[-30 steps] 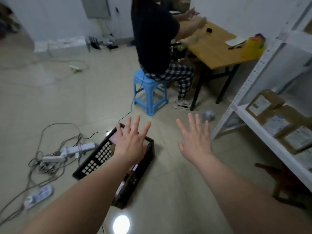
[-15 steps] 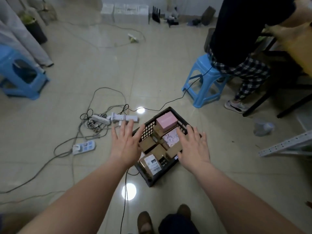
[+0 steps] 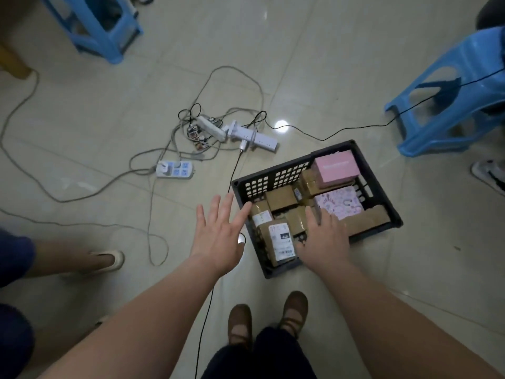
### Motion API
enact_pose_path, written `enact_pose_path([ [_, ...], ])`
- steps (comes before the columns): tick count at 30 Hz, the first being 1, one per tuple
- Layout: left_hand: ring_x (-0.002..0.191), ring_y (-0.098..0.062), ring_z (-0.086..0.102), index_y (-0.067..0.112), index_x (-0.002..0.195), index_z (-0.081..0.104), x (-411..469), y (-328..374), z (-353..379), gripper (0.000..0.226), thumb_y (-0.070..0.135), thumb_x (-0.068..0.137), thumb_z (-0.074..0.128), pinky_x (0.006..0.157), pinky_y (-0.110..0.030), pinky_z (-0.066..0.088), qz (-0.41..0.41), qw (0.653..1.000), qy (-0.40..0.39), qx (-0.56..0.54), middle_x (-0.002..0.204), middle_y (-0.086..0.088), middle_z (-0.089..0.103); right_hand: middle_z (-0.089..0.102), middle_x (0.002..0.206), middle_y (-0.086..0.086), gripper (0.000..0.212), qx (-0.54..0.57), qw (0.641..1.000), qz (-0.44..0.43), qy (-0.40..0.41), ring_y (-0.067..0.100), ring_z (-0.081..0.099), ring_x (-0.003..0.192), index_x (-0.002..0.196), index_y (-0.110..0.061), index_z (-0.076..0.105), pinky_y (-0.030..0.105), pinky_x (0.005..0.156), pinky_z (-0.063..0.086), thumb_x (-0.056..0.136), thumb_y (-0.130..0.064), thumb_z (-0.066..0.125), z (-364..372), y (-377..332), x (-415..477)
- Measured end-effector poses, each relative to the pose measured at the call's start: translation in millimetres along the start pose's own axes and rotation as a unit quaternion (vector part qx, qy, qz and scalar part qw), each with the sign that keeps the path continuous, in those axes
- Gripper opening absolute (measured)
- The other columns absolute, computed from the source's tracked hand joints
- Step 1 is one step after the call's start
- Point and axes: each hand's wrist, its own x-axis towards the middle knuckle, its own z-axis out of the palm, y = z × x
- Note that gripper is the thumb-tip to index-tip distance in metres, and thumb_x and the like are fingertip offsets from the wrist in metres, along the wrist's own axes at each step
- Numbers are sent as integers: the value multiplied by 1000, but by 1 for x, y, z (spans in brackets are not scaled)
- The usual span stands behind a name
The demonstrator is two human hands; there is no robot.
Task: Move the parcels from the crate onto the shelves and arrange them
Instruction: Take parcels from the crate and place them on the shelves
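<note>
Parcels [image 3: 281, 198] inside black crate [image 3: 276, 175]

1. One wide-angle camera sits on the person's head and faces steeply down at the pale glossy tiled floor [image 3: 314, 64].
2. The wearer's own brown shoes [image 3: 240, 324] stand at 6 o'clock near the bottom edge, so the lens hangs almost straight above the feet.
3. Bare forearms enter from 7 and 5 o'clock. The left hand [image 3: 218, 236] and right hand [image 3: 325, 239] lie just below centre, at arm's reach.
4. The black plastic lattice crate [image 3: 273, 177] lies just right of centre, at 3 o'clock, and is seen from above.
5. The wide field takes in a light-blue plastic stool [image 3: 109, 42] at 11 o'clock and a second light-blue plastic stool [image 3: 451, 91] at 2 o'clock.
6. This single view covers the whole scene.
</note>
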Motion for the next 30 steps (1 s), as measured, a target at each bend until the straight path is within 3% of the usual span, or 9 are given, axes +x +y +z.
enact_pose_path([
  [6, 149, -34, -9, 32, 155, -6, 63, 5, 69, 80, 41, 97, 49, 117, -57, -2, 6, 1000, -26, -18, 163, -9, -9, 27, 152, 15, 89, 45, 997, 5, -63, 34, 31, 136, 154, -21, 9, 47, 109, 34, 86, -46, 63, 79, -4, 70],
  [17, 150, -33, -8, 29, 156, -2, 158, 8, 200, 79, 45, 97, 48, 118, -58, -1, 15, 999, -38, -12, 163, -7, -3, 18, 155, 20, 105, 87, 981, 75, -156, 43, 24, 139, 155, -26, -4, 60, 111, 28, 82, -57, 66, 234, -10, 169],
  [21, 150, -33, -8, 27, 156, -1, 178, 10, 227, 79, 48, 97, 47, 118, -57, -1, 37, 999, -22, 7, 163, -5, -3, 18, 152, 18, 119, 154, 968, 112, -164, 42, 29, 134, 154, -25, -12, 59, 105, 36, 77, -60, 70, 274, -18, 190],
  [25, 150, -32, -7, 28, 156, -1, 184, 8, 243, 78, 49, 96, 46, 118, -56, -2, 51, 999, -14, 13, 163, -4, -1, 9, 154, 22, 134, 178, 954, 152, -189, 47, 22, 137, 151, -25, -23, 62, 106, 35, 70, -56, 80, 304, -21, 200],
  [30, 150, -31, -7, 28, 156, -1, 180, 9, 246, 78, 49, 97, 46, 118, -55, -2, 61, 998, -19, 20, 163, -3, 0, 6, 152, 23, 138, 172, 953, 178, -174, 49, 22, 136, 149, -25, -28, 64, 103, 37, 70, -49, 82, 311, -24, 202],
])
